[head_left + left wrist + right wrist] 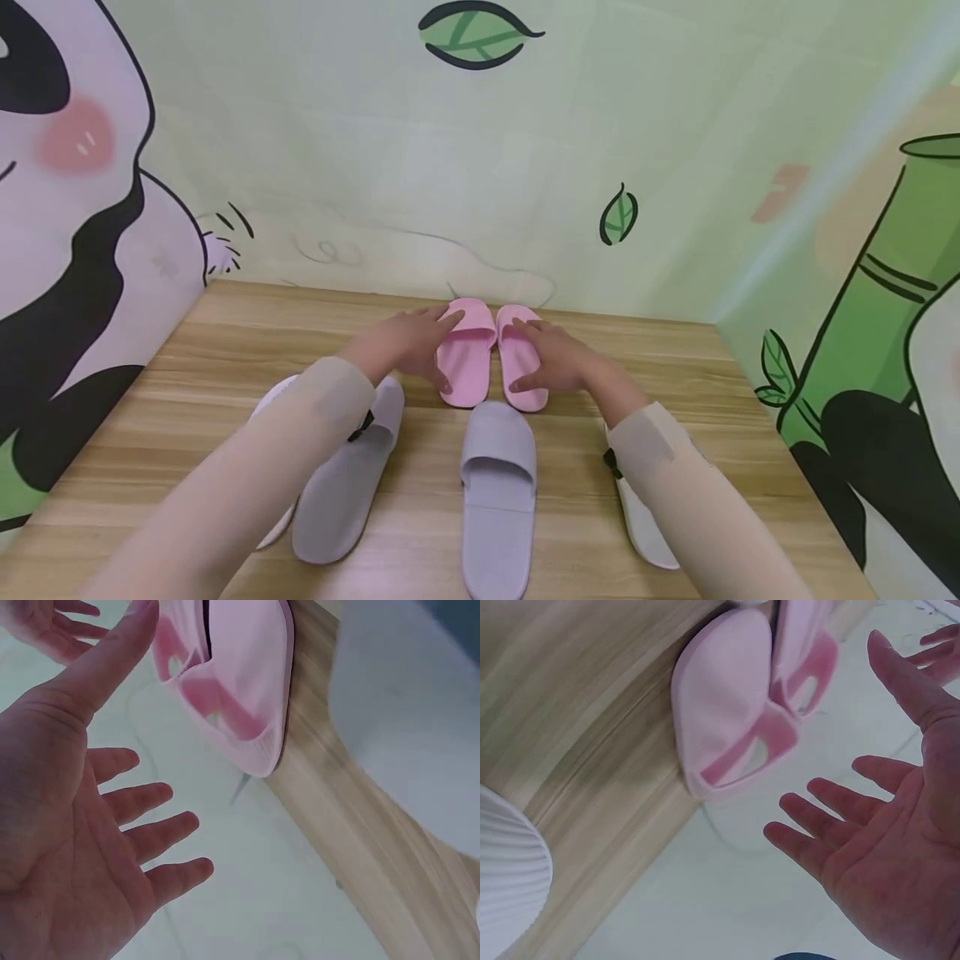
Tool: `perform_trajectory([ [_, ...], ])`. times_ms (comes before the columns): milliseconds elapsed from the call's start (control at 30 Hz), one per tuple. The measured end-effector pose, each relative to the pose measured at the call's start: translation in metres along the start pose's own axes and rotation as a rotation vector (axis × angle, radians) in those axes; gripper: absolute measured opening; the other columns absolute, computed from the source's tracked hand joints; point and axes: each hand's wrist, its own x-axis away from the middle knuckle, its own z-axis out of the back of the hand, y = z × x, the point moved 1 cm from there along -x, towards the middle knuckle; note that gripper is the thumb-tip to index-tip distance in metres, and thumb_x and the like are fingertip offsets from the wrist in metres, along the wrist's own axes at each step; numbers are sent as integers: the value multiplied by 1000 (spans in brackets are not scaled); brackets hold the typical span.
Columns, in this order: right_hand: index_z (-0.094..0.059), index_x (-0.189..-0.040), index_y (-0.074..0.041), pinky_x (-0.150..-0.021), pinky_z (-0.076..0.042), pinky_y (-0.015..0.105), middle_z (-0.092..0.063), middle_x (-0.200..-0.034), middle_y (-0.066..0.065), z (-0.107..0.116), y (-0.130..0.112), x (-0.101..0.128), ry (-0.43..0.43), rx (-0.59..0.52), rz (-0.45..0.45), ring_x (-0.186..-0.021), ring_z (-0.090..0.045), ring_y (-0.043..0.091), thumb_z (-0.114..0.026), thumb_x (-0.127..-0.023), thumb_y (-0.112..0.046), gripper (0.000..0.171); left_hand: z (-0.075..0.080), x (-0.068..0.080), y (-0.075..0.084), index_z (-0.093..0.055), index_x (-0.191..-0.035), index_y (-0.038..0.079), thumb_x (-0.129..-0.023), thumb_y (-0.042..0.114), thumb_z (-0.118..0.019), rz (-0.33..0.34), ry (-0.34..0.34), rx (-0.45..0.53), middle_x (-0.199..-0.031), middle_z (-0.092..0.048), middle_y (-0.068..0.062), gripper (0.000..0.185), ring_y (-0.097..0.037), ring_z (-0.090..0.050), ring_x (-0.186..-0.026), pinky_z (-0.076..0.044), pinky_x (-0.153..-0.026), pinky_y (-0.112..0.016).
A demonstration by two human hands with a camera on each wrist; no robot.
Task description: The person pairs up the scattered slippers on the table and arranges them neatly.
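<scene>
Pink slippers (471, 367) are set side by side on the wood-grain floor (262, 333). They are flanked by the left hand (408, 340) and the right hand (561, 358), both extended forward, fingers spread and unclenched; whether contact is made cannot be told. 2 white slippers (647, 533) are partly hidden by the sleeves (247, 467).

A pair of long, plain beige sleeves (217, 475) is worn. Each cuff (637, 432) is marked by a greyish patch (341, 396), and a small black piece (362, 427) is seen at its inner side.
</scene>
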Motion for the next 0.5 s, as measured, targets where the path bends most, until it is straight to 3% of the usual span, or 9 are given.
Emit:
perform_trajectory([
  [333,-18,-166,-10,-127,-26,57,-23,-172,18,-8,-18,30,6,-2,85,-156,-26,43,-83,-87,-39,107,-8,49,-10,-16,-167,11,-81,54,-85,-70,-6,-13,-173,-17,-20,119,-47,-21,-157,-21,-125,-66],
  [500,-22,-166,-12,-125,-28,60,-25,-170,21,-17,-27,42,6,-3,69,-156,-26,45,-84,-85,-44,106,-19,71,-14,-19,-166,9,-79,52,-87,-102,10,-9,-171,-21,-23,118,-49,-24,-156,-23,-126,-63],
])
